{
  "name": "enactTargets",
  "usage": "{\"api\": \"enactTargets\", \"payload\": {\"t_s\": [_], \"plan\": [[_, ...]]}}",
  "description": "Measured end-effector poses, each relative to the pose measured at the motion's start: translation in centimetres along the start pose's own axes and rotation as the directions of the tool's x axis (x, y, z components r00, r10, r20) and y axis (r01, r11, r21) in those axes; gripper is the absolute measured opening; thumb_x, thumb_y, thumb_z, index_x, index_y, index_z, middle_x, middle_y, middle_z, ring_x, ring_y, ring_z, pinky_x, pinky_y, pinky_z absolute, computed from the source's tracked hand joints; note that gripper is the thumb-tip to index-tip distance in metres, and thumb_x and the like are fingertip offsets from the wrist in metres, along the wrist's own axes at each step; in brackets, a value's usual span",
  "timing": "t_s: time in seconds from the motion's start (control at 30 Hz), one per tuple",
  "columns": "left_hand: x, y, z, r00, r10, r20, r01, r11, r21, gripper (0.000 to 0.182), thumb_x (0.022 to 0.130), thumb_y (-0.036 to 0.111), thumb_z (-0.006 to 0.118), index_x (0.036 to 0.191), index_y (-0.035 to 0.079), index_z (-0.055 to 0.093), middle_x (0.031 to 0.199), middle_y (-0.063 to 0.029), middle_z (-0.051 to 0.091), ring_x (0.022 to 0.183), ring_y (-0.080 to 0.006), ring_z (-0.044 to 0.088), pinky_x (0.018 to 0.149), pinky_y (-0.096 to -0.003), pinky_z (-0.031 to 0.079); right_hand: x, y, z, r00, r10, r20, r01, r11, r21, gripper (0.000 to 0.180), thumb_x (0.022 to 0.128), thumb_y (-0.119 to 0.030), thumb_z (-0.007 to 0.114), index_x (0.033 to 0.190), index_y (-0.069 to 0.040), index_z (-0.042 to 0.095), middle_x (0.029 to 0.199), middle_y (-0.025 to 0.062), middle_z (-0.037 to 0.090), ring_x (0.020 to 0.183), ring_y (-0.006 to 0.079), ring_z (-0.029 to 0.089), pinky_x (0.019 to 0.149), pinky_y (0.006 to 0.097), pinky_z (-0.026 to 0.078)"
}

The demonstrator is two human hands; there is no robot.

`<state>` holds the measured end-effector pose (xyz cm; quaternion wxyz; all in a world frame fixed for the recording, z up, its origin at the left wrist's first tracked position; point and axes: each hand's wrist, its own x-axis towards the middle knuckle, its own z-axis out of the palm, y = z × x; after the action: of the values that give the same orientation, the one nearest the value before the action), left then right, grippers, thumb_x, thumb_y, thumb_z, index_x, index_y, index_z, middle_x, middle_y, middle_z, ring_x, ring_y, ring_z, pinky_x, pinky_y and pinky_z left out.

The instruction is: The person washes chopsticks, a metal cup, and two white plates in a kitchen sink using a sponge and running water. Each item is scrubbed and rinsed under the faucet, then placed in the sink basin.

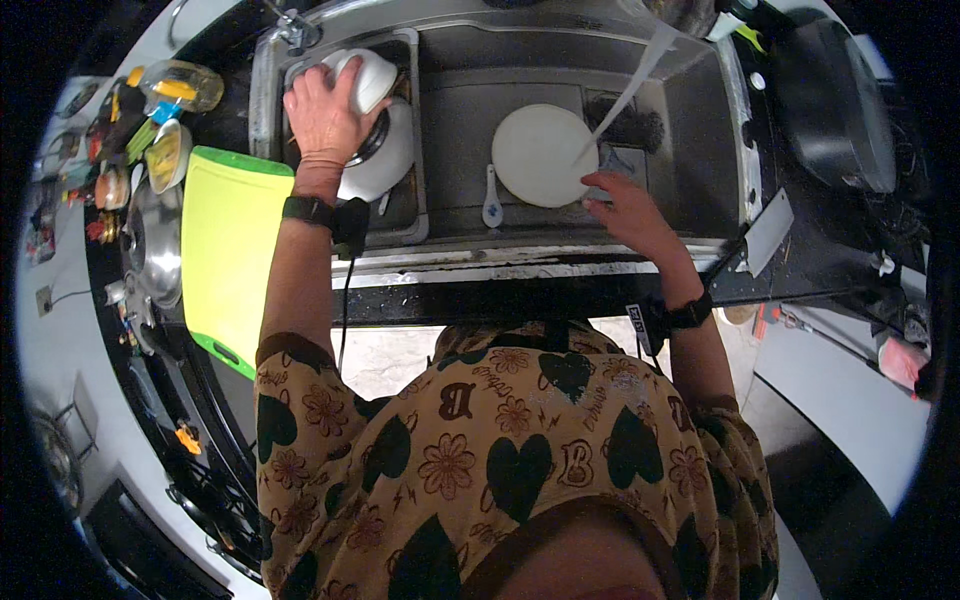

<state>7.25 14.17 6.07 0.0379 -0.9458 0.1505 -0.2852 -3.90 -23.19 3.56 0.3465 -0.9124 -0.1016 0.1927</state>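
In the left basin (421, 150) of the steel sink, my left hand (324, 116) grips a white bowl (377, 81) that sits tilted over other dishes. Under it and nearer to me lies a larger white dish (394, 154); a dark round rim beside it is partly covered by my hand. My right hand (634, 217) is over the right basin, fingers apart, at the lower right edge of a round white plate (546, 154). Whether the fingertips touch the plate I cannot tell. A stream of water (630, 86) falls onto its right side. Left of the plate lies a white ceramic spoon (492, 206).
A yellow-green cutting board (236, 255) lies left of the sink, by a steel lid (157, 240), a bowl of yellow food (166, 156) and an oil bottle (184, 86). At right are a cleaver (769, 232) near the sink edge and a large dark wok (832, 105).
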Motion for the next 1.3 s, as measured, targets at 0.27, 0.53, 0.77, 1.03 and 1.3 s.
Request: {"api": "enactTargets", "payload": {"t_s": [0.27,0.53,0.77,1.03,1.3], "plan": [[-1.9,0.6,3.3,0.984,-0.024,0.178,0.012,0.998,0.066,0.073,0.056,0.054,0.072,0.118,0.022,0.050,0.104,-0.0080,0.048,0.095,-0.0271,0.045,0.077,-0.0398,0.035,1.3,1.7,-0.9,0.992,0.039,0.118,-0.012,0.975,-0.223,0.032,0.084,-0.018,0.055,0.112,-0.003,0.054,0.107,0.0179,0.057,0.099,0.0318,0.056,0.085,0.0390,0.045],[-1.6,1.0,3.7,0.902,-0.170,0.397,0.127,0.983,0.133,0.076,0.061,0.046,0.074,0.125,0.021,0.042,0.116,-0.0095,0.044,0.107,-0.0287,0.043,0.085,-0.0446,0.038,3.3,2.5,-1.8,0.964,0.008,0.264,0.065,0.961,-0.269,0.031,0.083,-0.019,0.056,0.108,-0.002,0.055,0.101,0.0177,0.060,0.093,0.0318,0.059,0.081,0.0400,0.047],[-0.3,3.7,4.7,0.889,-0.157,0.430,0.078,0.978,0.196,0.057,0.070,0.044,0.068,0.119,0.021,0.050,0.118,-0.0119,0.044,0.115,-0.0304,0.039,0.090,-0.0472,0.036,3.7,2.1,-1.9,0.971,-0.004,0.237,0.040,0.988,-0.146,0.030,0.081,-0.021,0.056,0.101,0.001,0.058,0.098,0.0206,0.060,0.092,0.0367,0.057,0.081,0.0432,0.045],[2.5,5.4,4.5,0.814,-0.162,0.558,0.086,0.983,0.160,0.043,0.076,0.037,0.063,0.110,0.013,0.054,0.108,-0.0125,0.051,0.104,-0.0290,0.049,0.084,-0.0422,0.042,2.3,3.4,-3.5,0.963,-0.025,0.268,0.065,0.988,-0.143,0.030,0.082,-0.018,0.056,0.107,0.000,0.055,0.101,0.0186,0.058,0.088,0.0322,0.060,0.078,0.0398,0.047],[-2.8,14.3,13.4,0.544,0.050,0.838,0.283,0.929,-0.239,0.024,0.076,0.012,0.056,0.094,-0.001,0.061,0.095,-0.0222,0.062,0.091,-0.0352,0.061,0.077,-0.0433,0.050,0.8,4.0,-4.9,0.985,-0.006,0.172,0.035,0.986,-0.165,0.030,0.084,-0.015,0.054,0.110,0.000,0.054,0.102,0.0173,0.058,0.086,0.0287,0.061,0.077,0.0362,0.048]]}}
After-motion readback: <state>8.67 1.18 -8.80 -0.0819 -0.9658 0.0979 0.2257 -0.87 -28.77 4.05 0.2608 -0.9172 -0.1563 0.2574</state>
